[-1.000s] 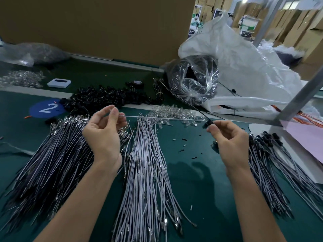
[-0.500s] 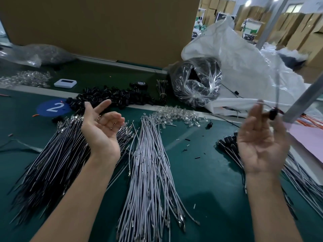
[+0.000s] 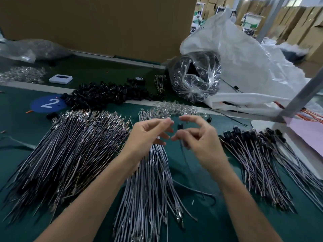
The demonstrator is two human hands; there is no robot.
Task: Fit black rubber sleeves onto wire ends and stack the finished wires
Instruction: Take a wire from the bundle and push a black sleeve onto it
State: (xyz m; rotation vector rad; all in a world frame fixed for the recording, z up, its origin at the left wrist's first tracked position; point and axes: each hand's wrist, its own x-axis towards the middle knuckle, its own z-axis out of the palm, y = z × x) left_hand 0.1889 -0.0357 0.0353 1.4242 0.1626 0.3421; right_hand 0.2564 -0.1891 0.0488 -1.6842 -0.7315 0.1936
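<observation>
My right hand (image 3: 202, 145) pinches a thin wire (image 3: 183, 151) just below its black rubber sleeve (image 3: 180, 126); the wire hangs down toward the green table. My left hand (image 3: 148, 137) is close beside it on the left, thumb and forefinger tips together near the sleeve, other fingers spread; motion blur hides whether they hold anything. Below the hands lies a pile of grey wires (image 3: 148, 186). To the right is a stack of wires with black sleeves (image 3: 253, 154). A heap of loose black sleeves (image 3: 108, 95) sits at the back.
A large pile of dark wires (image 3: 66, 147) fills the left. Clear plastic pieces (image 3: 176, 108) lie behind the hands. A plastic-wrapped black bundle (image 3: 195, 75), a white sack (image 3: 253, 55), a slanted metal post (image 3: 300, 96) and a pink sheet (image 3: 307, 133) crowd the right; a small white device (image 3: 60, 78) stands at the back left.
Both hands have come together over the middle pile. My right hand came down and left with the sleeved wire. My left hand, open half a second ago, has closed its thumb and forefinger.
</observation>
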